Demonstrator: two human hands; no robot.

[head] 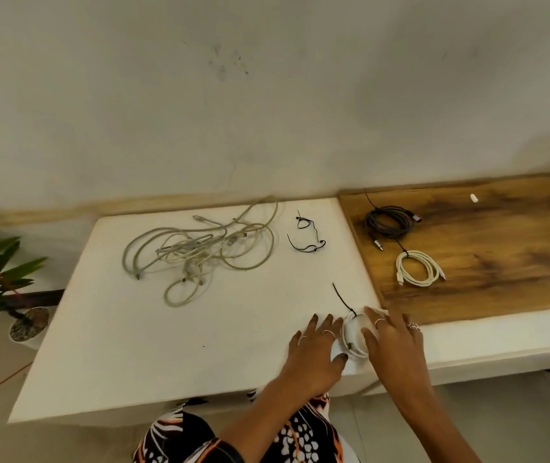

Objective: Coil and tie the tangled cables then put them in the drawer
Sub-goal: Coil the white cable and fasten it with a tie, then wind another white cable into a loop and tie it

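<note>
At the far left a potted plant (pixel 6 279) stands on the floor beside the white table (pixel 133 345). On the table's far half lies the tangled cable pile (pixel 200 245), pale loops spread mostly left to right. Right of it lie two loose black zip ties (pixel 307 237). Near the front right edge, the left hand (pixel 317 349) and right hand (pixel 397 342) flank a small white coiled cable (pixel 355 335), lying flat; its black tie tail (pixel 342 299) points away and leftward. Both grips touch the coil with relaxed, fairly straight fingers, neither clenched around it. On the wooden top (pixel 500 255) to the right rest a dark coiled cable (pixel 390 222) and, nearer, a white tied cable (pixel 417 269), well apart from the hands.
</note>
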